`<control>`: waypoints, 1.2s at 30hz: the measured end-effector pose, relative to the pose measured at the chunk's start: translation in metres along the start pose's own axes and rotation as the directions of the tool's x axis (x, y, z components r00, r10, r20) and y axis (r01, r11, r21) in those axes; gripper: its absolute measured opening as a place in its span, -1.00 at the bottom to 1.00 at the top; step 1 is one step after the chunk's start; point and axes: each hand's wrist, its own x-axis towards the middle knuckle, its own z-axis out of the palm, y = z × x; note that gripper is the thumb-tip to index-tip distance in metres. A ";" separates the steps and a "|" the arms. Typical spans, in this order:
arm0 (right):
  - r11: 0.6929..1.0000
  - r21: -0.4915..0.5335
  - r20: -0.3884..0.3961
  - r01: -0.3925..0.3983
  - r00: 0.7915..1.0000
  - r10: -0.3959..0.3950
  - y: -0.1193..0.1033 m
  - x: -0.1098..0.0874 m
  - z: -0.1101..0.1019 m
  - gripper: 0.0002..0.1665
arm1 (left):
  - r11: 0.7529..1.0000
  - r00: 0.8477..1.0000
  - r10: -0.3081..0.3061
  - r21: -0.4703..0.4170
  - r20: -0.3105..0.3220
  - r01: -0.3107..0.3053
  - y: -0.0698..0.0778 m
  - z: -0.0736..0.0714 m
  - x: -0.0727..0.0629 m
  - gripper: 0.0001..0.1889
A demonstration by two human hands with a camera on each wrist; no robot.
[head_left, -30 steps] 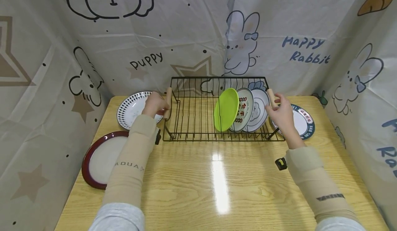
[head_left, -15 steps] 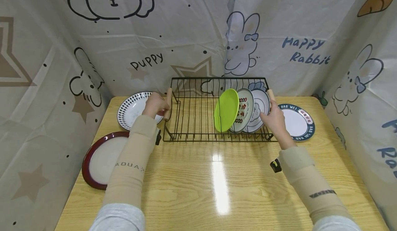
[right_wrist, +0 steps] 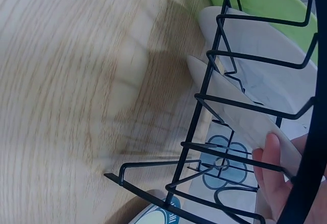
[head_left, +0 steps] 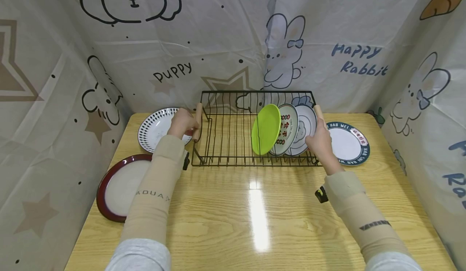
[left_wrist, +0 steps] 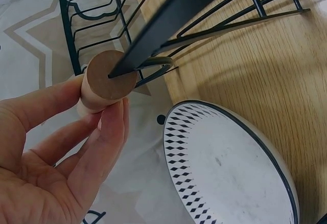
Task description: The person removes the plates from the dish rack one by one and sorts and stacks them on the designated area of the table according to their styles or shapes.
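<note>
A black wire dish rack (head_left: 225,165) stands on the table, with several plates upright in its right half. My left hand (head_left: 182,123) grips the wooden handle (left_wrist: 104,81) at the rack's left end, thumb and fingers around it. At the other end, my right hand (head_left: 321,143) pinches the edge of a white plate (head_left: 305,119), the rightmost in the rack. In the right wrist view its fingertips (right_wrist: 272,144) lie against that plate's back, behind the wires. Left of it lean a red-patterned plate (head_left: 290,125) and a lime-green plate (head_left: 266,129).
A diamond-rimmed white dish (head_left: 154,127) and a maroon-rimmed plate (head_left: 123,190) lie left of the rack, the latter partly under my forearm. A blue-rimmed plate (head_left: 347,143) lies to the right. A printed cloth (head_left: 233,40) hangs behind the table.
My right hand has moved left from beside the right wooden handle to the white plate's edge and closed on it. My left hand stays on its handle.
</note>
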 end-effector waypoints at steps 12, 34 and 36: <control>1.000 0.010 -0.005 -0.011 1.000 0.011 -0.001 0.000 0.001 -0.03 | 0.999 1.000 -0.020 0.026 0.001 0.020 0.001 0.000 0.000 -0.62; 0.981 -0.083 -0.121 0.175 0.975 -0.184 -0.021 -0.008 -0.009 -0.21 | 1.000 1.000 -0.007 0.019 0.000 0.007 0.001 0.000 -0.001 -0.61; 0.979 -0.088 -0.127 0.184 0.973 -0.194 -0.023 -0.009 -0.012 -0.20 | 1.000 1.000 -0.004 0.015 0.003 0.004 0.001 0.000 -0.001 -0.59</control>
